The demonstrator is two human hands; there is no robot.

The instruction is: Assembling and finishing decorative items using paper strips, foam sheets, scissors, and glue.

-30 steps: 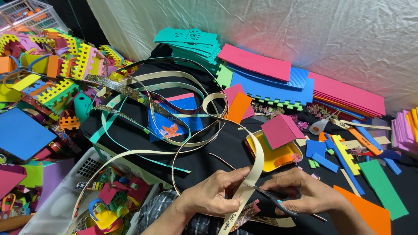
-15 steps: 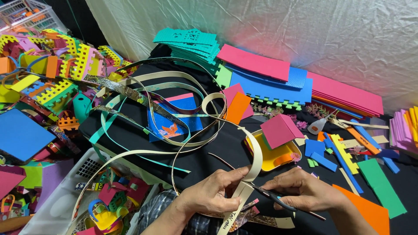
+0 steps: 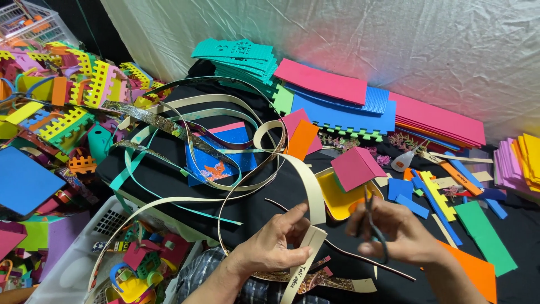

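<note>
Head view: left hand [image 3: 275, 247] pinches cream strip [image 3: 306, 253] at lower centre, right hand [image 3: 394, 233] grips scissors [image 3: 374, 225]; looping ribbons [image 3: 214, 169] crowd upper left, yellow tray [image 3: 337, 197] just behind, basket [image 3: 84, 253] lower left.

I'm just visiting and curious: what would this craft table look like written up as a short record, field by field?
Left hand: the left hand pinches a cream strip that curls up over the black cloth
Right hand: the right hand holds dark scissors, blades pointing up
Behind the hands: yellow tray with a pink foam block leaning on it
Back: stacked foam sheets in pink, blue and teal
Left side: heap of notched foam pieces
Lower left: white basket of scraps
</note>
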